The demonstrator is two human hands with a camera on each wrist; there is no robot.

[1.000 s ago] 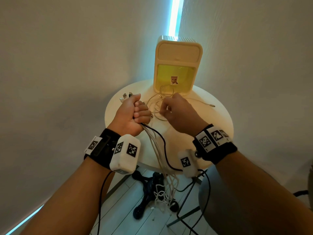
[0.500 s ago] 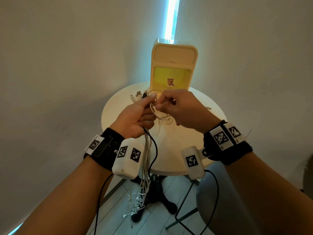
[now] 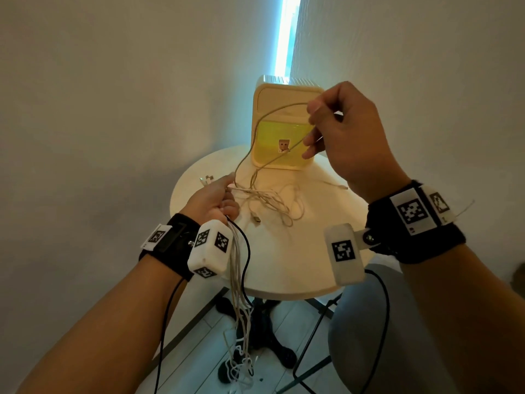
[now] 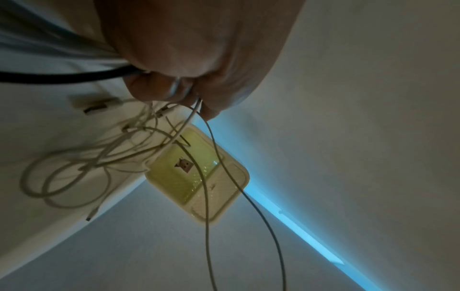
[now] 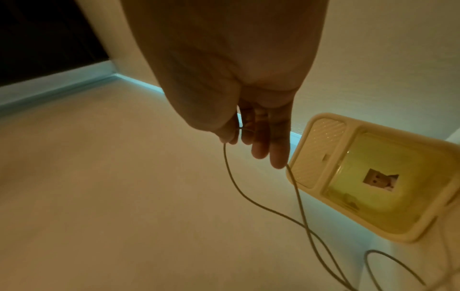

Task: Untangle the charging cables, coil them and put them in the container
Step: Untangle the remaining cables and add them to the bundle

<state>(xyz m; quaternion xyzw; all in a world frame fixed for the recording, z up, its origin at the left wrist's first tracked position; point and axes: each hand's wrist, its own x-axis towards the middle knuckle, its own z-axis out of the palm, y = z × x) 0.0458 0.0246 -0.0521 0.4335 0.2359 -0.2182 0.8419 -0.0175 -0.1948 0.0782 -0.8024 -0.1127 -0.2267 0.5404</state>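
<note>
- Step in hand: untangling. The right hand (image 3: 345,129), upper right of centre in the head view, pinches a loop of one pale cable (image 3: 257,129) between thumb and forefinger, raised in front of the container (image 3: 287,123).
- The left hand (image 3: 216,199), left of centre, is closed round the cable bundle (image 3: 240,268), whose ends hang past the table edge toward the floor at bottom centre.
- A loose tangle (image 3: 272,204) lies on the round table (image 3: 298,268), mid-frame, touching the held strands.
- Next move, as judged: drawing the lifted loop free of the tangle before any coiling.
- Room: open air above the table; the container at the far rim and the near table edge bound the work.
</note>
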